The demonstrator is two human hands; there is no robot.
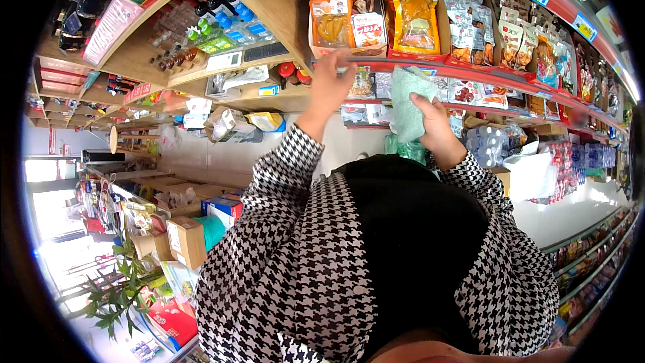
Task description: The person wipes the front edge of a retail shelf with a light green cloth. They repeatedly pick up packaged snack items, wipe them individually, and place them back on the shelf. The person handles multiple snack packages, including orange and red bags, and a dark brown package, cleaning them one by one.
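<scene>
My right hand (433, 124) is closed on a folded pale green cloth (410, 101), held up in front of the red shelf edge (463, 74). The thumb presses on the cloth's right side. My left hand (330, 84) is raised at the front of the shelf, its fingers apart and slightly blurred, with nothing visible in it. Its fingertips are nearest to a box of snack packets (332, 20) in orange, white and brown; whether they touch it I cannot tell. To the right of that box stands a carton with yellow food pouches (415, 17).
More cartons of silver and white packets (467, 23) line the shelf to the right. A wooden shelf unit with bottles (222, 20) rises at the left. Shrink-wrapped bottles (487, 144) stand on the floor at the right. Cardboard boxes (187, 240) and a plant (121, 289) are at lower left.
</scene>
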